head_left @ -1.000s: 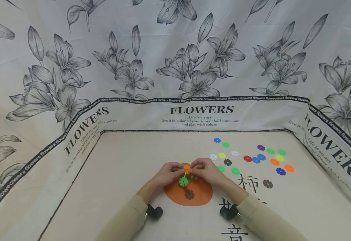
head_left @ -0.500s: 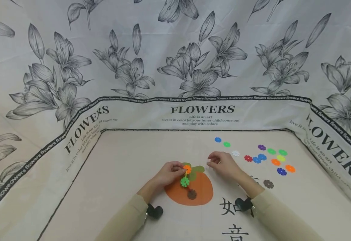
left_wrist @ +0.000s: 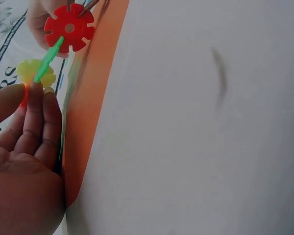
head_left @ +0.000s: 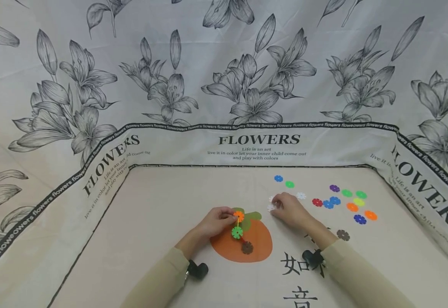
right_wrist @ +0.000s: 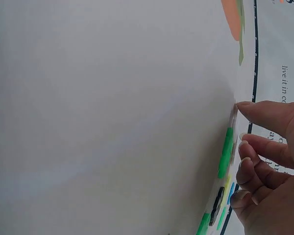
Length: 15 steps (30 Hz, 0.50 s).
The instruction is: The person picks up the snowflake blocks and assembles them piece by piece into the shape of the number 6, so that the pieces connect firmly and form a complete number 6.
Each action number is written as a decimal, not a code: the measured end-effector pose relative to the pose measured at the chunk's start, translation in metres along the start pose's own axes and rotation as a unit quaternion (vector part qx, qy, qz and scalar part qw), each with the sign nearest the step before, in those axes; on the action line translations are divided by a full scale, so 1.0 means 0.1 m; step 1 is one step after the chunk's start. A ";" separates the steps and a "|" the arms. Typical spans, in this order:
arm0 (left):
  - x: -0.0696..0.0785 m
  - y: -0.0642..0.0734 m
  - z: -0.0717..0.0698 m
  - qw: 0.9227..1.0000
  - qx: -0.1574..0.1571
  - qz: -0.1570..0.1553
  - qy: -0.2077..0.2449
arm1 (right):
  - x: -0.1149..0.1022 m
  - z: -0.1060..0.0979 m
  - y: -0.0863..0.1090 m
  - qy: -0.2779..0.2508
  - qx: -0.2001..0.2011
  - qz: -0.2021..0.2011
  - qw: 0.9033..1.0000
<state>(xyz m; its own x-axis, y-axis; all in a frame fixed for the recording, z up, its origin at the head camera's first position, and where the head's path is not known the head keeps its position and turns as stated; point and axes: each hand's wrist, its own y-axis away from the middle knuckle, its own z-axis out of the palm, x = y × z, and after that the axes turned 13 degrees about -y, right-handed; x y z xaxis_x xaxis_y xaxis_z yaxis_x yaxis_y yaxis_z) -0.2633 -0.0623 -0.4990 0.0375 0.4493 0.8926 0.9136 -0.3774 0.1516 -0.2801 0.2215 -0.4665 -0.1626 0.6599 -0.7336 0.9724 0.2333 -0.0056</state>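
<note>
In the head view, my left hand pinches an orange notched disc between thumb and fingers. It ends a linked chain with a yellow disc, a green disc, a red disc and a brown disc. This chain hangs over the orange persimmon print. My right hand is low over the table by a white disc. Its thumb touches or nearly touches a pale disc's edge in the right wrist view, with the fingers apart from the thumb and loosely bent.
Loose notched discs lie at the back right, among them a red disc, a purple disc and a dark blue disc. Another brown disc lies nearer. A printed cloth wall borders the table.
My right hand has left the chain and moved right to the white discs, covering several loose discs from view. My left hand stays in place, while the chain's lower end has swung slightly right.
</note>
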 end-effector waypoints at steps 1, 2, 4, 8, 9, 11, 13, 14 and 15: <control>0.00 0.00 0.00 1.000 0.001 -0.001 0.000 | 0.00 0.00 0.00 -0.001 0.001 0.000 1.000; 0.01 0.00 0.00 1.000 0.002 -0.005 0.001 | 0.00 0.00 -0.01 -0.001 0.001 -0.001 1.000; 0.02 0.00 0.00 1.000 0.004 -0.010 0.004 | 0.00 -0.01 -0.02 -0.001 0.001 0.000 1.000; 0.02 -0.01 0.01 1.000 0.006 -0.012 0.004 | 0.01 -0.02 -0.02 -0.002 0.000 0.008 1.000; 0.01 -0.02 0.01 1.000 0.006 -0.011 0.002 | 0.01 -0.03 -0.02 -0.004 0.000 0.010 1.000; 0.00 -0.02 0.01 1.000 0.004 -0.012 -0.001 | 0.01 -0.03 -0.01 -0.011 0.000 0.009 1.000; -0.01 -0.02 0.02 1.000 0.004 -0.013 -0.001 | 0.00 -0.02 -0.01 -0.022 -0.003 0.003 1.000; -0.01 -0.02 0.02 1.000 0.004 -0.015 -0.002 | 0.00 -0.02 0.00 -0.029 -0.005 -0.002 1.000; -0.01 -0.02 0.02 1.000 0.005 -0.017 -0.003 | 0.00 -0.01 0.00 -0.035 -0.006 -0.008 0.999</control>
<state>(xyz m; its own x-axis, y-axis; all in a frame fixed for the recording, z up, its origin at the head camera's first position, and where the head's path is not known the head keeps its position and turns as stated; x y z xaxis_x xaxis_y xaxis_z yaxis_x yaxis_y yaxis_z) -0.2645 -0.0601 -0.5013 0.0090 0.4664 0.8845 0.9180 -0.3545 0.1776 -0.2801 0.2224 -0.4656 -0.1646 0.6042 -0.7797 0.9677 0.2521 -0.0090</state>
